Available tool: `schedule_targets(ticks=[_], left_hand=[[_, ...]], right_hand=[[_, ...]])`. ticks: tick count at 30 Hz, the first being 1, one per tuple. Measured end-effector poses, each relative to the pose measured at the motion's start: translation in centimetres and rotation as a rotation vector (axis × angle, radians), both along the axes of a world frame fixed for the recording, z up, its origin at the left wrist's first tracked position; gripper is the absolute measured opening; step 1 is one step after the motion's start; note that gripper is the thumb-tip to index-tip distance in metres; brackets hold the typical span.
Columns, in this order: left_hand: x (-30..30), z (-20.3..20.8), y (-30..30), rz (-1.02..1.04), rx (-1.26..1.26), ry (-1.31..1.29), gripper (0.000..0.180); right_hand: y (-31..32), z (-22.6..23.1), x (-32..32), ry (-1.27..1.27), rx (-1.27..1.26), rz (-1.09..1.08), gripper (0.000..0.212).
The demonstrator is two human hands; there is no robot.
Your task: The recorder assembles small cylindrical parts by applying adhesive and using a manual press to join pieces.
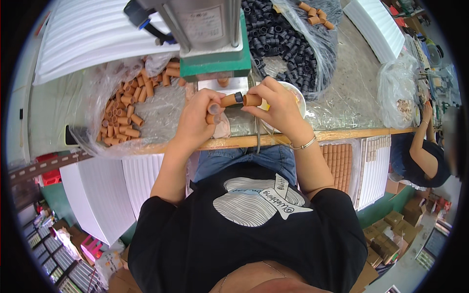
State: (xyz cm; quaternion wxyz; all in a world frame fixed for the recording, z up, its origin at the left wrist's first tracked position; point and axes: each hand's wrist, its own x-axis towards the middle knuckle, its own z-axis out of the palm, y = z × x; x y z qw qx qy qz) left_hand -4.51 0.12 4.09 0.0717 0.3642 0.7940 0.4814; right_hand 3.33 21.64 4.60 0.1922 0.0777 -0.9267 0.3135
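My left hand (195, 115) is closed around several orange-brown tubes. One tube (228, 100) points right and carries a black fitting (239, 97) on its end; another short tube (213, 119) sticks out lower in the same grip. Between thumb and fingers my right hand (279, 105) pinches a further orange-brown tube (252, 100), its end close against the black fitting. Whether the two touch or are joined I cannot tell. Just beyond my hands, a tube (223, 82) stands beneath the green head (215, 68) of a press.
Orange-brown tubes (128, 105) lie heaped on plastic at left. Black fittings (293, 56) fill a plastic bag at the back right, near a white bowl (301, 103). White ribbed trays (376, 29) lie on the table (342, 93). Another person (422, 151) is at far right.
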Motion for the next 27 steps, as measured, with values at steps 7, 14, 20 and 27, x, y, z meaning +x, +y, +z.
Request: schedule_targets(ticks=[7, 14, 20, 27], left_hand=[[0.5, 0.6, -1.2, -0.177, -0.078, 0.235, 0.03], [-1.3, -2.2, -0.1, 0.091, 0.185, -0.05, 0.033], [-5.8, -4.5, 1.9, 0.054, -0.034, -0.011, 0.048], [-3.6, -4.1, -2.2, 0.16, 0.285, -0.29, 0.041]], right_hand=[[-1.8, -1.1, -0.2, 0.038, -0.01, 0.198, 0.034], [-2.0, -1.5, -0.3, -0.07, -0.003, -0.001, 0.026], [-1.5, -3.4, -5.3, -0.024, -0.089, -0.13, 0.027], [-2.9, -4.3, -7.1, -0.118, -0.078, -0.114, 0.041]])
